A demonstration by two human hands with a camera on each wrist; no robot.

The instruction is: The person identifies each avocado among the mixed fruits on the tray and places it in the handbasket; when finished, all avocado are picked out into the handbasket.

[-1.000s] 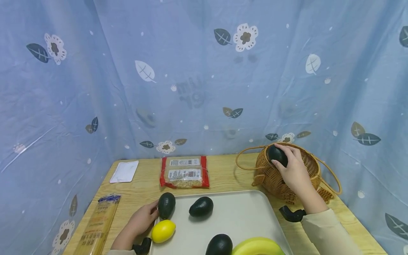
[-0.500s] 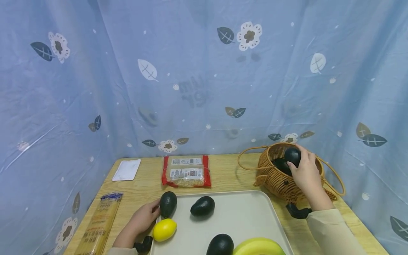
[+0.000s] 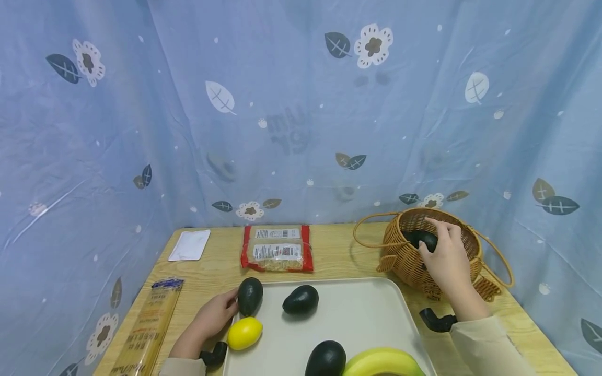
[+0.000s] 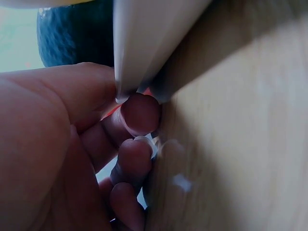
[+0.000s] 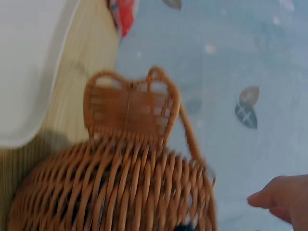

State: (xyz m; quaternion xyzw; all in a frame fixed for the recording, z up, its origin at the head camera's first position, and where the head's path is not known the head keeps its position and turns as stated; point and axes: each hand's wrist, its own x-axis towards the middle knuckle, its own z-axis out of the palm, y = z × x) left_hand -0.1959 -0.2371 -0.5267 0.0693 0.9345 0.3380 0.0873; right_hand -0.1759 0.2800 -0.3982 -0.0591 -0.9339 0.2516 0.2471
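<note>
My left hand (image 3: pixel 213 316) is at the left side of the cream tray (image 3: pixel 357 313), its thumb and curled fingers gripping the rim, as the left wrist view shows. Right beside it an avocado (image 3: pixel 250 296) and a yellow lemon (image 3: pixel 245 333) lie on the tray. Farther in are a second avocado (image 3: pixel 301 300), a third avocado (image 3: pixel 326 359) and a banana (image 3: pixel 383 361). My right hand (image 3: pixel 449 261) hovers over the mouth of the wicker basket (image 3: pixel 409 266), fingers spread and holding nothing. Dark avocados (image 3: pixel 420 238) lie inside the basket, partly hidden by the hand.
Behind the tray lies a red-edged clear food packet (image 3: pixel 277 248). A white packet (image 3: pixel 189 245) is at the back left, with a long pack of noodles (image 3: pixel 148 329) in front. The basket's handle loops (image 3: pixel 369 230) stick out sideways. A blue patterned curtain (image 3: pixel 282 104) encloses the table.
My right hand has lowered an avocado into the basket, let it go, and its fingers have spread. The left hand stays at the tray rim. The head view has shifted slightly.
</note>
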